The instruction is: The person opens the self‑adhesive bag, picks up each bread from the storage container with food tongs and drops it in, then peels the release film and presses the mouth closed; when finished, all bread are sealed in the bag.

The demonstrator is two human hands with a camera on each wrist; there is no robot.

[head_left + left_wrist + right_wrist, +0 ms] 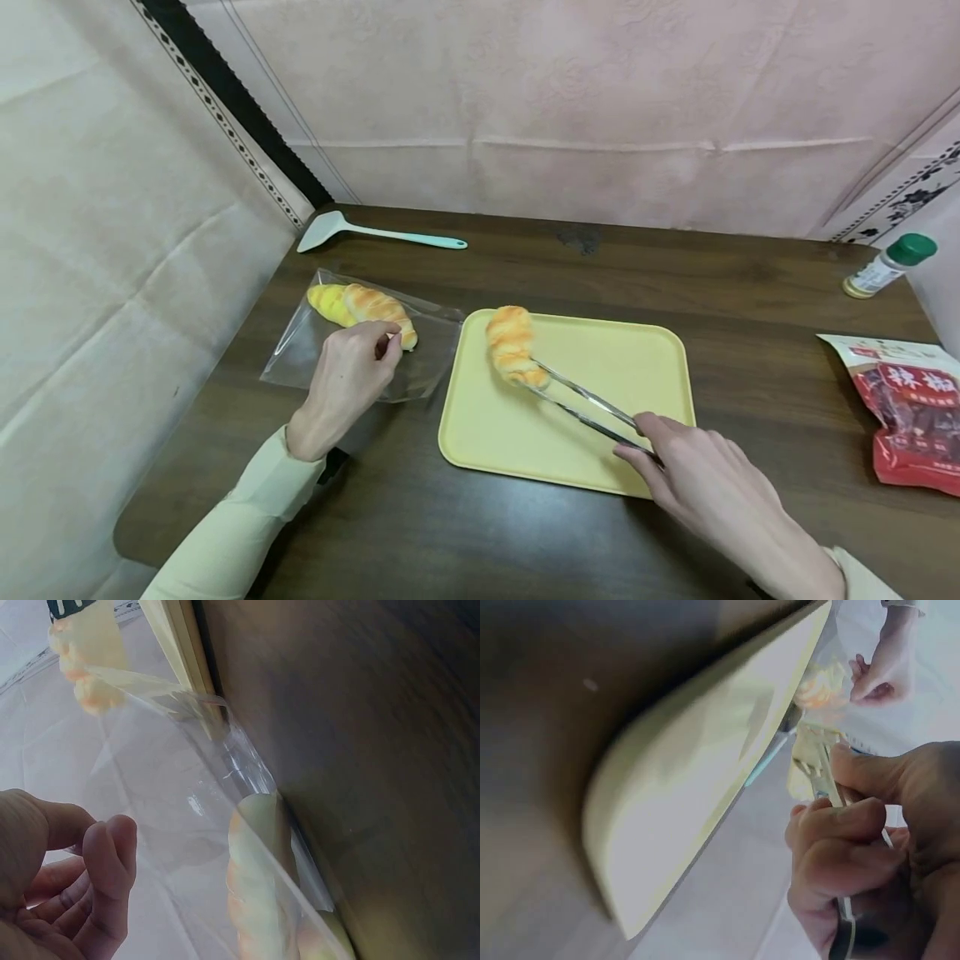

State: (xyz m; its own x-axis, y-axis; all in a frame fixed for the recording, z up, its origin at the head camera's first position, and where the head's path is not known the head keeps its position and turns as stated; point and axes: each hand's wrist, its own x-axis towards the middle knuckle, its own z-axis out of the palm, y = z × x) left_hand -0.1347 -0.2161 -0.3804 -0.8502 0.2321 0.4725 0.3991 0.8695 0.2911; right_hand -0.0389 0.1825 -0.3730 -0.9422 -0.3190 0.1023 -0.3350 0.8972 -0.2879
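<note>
My left hand [351, 379], thumb and forefinger pinched together, holds the film of a clear plastic bag [292, 362]. Inside the bag lie a golden-striped bread roll [377, 305] and, to its left, a yellow one [327, 302]. The left wrist view shows the bag's film [176, 772] raised off the roll [259, 877]. With my right hand [712, 483] I grip metal tongs [588, 397]. Their tips clasp the lower end of another golden-striped roll [511, 340] above the left part of a yellow tray [615, 367]. This roll is close to the bag's right edge.
A pale turquoise spatula [397, 237] lies behind the bag on the dark wooden table [510, 542]. At the right stand a green-capped bottle [888, 265] and a red food packet [918, 408]. Pale cloth [570, 100] hangs behind the table.
</note>
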